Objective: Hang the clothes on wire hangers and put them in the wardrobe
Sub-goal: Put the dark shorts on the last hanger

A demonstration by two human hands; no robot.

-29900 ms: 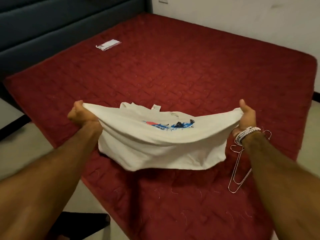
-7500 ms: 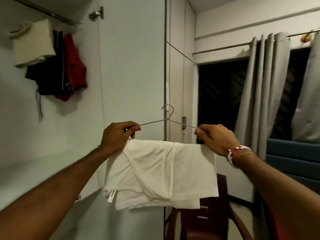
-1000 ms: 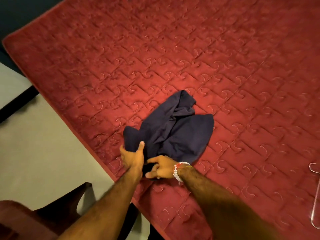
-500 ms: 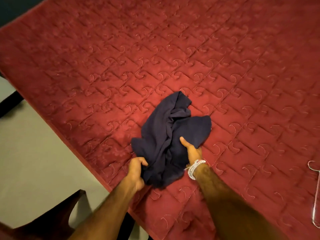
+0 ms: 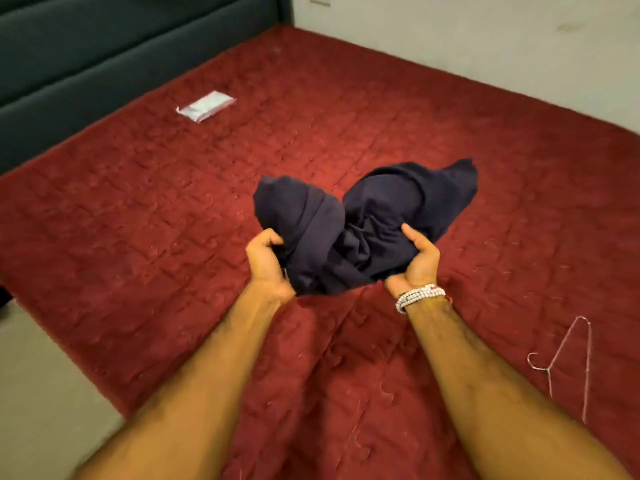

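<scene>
Left hand [image 5: 266, 263] and right hand [image 5: 417, 263]: each grip clenched on bunched navy garment [image 5: 360, 223]; wire hanger [image 5: 568, 368] lies near right on bed [image 5: 138, 220].

The crumpled dark navy cloth garment [image 5: 363, 230] is held between the two hands above the middle of the red quilted bed [image 5: 156, 237]. The left hand [image 5: 268, 261] grips its left near edge and the right hand [image 5: 417, 261] its right near edge, with most of the cloth bunched beyond them. The thin wire hanger [image 5: 568, 365] lies flat on the bed to the right of the right forearm, well apart from the garment, its hook pointing left. A small flat white packet [image 5: 206, 106] lies on the bed far to the left, near the dark padded headboard [image 5: 104, 46] along that side. The pale wall [image 5: 485, 46] stands behind the bed's far edge, and the pale floor [image 5: 41, 393] lies to its near left.
</scene>
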